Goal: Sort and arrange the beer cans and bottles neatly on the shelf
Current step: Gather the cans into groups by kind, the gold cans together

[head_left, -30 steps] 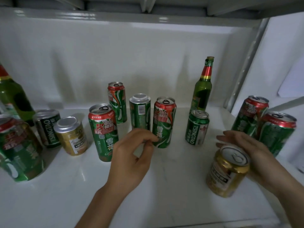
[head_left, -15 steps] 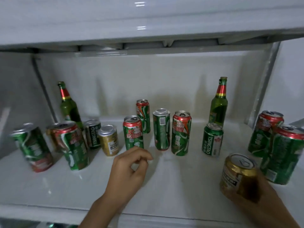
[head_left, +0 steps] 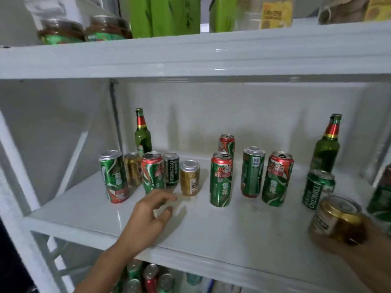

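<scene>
Your right hand [head_left: 347, 242] grips a gold can [head_left: 336, 218] from beneath, lifted clear of the shelf [head_left: 211, 240], probably to join the small gold can [head_left: 189, 178] just beyond your left hand [head_left: 152, 212], whose loosely curled fingers hold nothing.

"TSINGTAO" runs vertically on the short green can [head_left: 316, 189] just above the gripped gold can [head_left: 336, 220], and on the dark can [head_left: 171, 172] above the left hand [head_left: 152, 210].
</scene>
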`<state>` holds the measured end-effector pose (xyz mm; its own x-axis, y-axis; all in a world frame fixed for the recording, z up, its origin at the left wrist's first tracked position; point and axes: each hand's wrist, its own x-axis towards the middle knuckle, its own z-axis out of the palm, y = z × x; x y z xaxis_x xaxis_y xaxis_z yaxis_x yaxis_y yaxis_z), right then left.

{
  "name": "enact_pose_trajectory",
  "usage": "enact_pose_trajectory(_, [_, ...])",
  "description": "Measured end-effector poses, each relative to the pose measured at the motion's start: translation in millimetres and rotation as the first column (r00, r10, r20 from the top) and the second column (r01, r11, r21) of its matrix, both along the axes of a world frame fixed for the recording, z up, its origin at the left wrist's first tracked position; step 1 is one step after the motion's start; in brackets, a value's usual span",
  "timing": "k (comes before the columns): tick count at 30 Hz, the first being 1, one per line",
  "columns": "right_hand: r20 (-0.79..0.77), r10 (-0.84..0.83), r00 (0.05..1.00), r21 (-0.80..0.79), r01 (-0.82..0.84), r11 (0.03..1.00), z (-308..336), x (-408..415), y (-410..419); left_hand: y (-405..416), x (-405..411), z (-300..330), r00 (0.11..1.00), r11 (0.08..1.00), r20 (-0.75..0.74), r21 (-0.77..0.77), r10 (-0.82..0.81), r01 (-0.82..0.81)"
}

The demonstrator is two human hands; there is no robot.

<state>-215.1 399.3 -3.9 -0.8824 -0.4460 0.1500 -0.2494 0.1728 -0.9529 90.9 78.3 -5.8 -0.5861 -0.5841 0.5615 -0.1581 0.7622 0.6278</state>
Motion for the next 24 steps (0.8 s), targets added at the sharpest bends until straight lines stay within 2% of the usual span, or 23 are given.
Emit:
enact_pose_trajectory(2, [0.076,0.005,0.997,-0.021,-0.003,1.000,20,21,-26,-15,14,-1,1.000,1.000,-0.025,0.002,0.005,-0.005])
enact_pose_trajectory(6, [0.031,-0.025,0.999,0.009,0.025,1.000,20,61,-70,-46,48,0,0.999,1.000,-0.039,-0.005,0.001,-0.002])
enact_pose_trajectory(15, [-0.029,0.060,0.998,0.012,-0.060,0.998,11,145,-164,-126,137,12,0.994,1.000,-0.105,-0.018,0.005,-0.007])
enact_pose_trajectory(24, [-0.103,0.195,0.975,0.108,-0.184,0.977,-7,181,-225,-141,132,2,0.993,1.000,-0.116,-0.022,-0.001,-0.002])
